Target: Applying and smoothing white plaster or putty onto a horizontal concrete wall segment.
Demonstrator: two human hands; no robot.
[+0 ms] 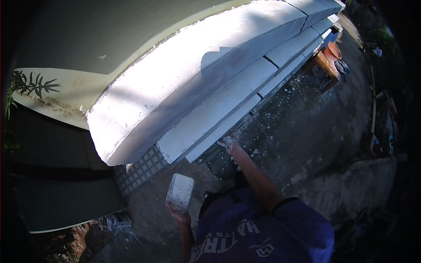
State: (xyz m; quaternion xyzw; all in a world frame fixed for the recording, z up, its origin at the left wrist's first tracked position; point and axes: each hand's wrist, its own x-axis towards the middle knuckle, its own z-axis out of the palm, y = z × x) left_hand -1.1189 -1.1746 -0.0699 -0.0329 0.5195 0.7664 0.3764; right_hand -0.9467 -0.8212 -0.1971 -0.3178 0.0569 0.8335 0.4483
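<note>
Cloth of a dark blue shirt [280, 228] with pale printing fills the lower edge, nearest to the camera. Just left of it, the left hand [179, 215] is closed around the near end of a rectangular tub [177, 207]. White paste [181, 188] lies in the tub, its surface uneven and smeared.

The right hand [230, 143] is well apart from the left, reached out beside the lowest white ledge [223, 131]. Its fingers are bent and coated with white; whether they grip anything, I cannot tell.

Left of the tub, a dark green panel [66, 201] lies near a strip of gridded tile [147, 168]. White specks dot the dark ground [302, 118] right of the ledges.

Beyond the right hand the white masonry rises in tiers — the lowest ledge, a middle ledge [219, 105] with dark joints, then a broad curved top [153, 79], partly sunlit. These tiers stand between the person and a pale wall [105, 39].

Farther along, close to the tiers, a brown bench [325, 66] carries a reddish pot [332, 51] — its contents too small to make out — and a dark crumpled bundle [342, 68]. A long stick [372, 101] lies at the far right.
</note>
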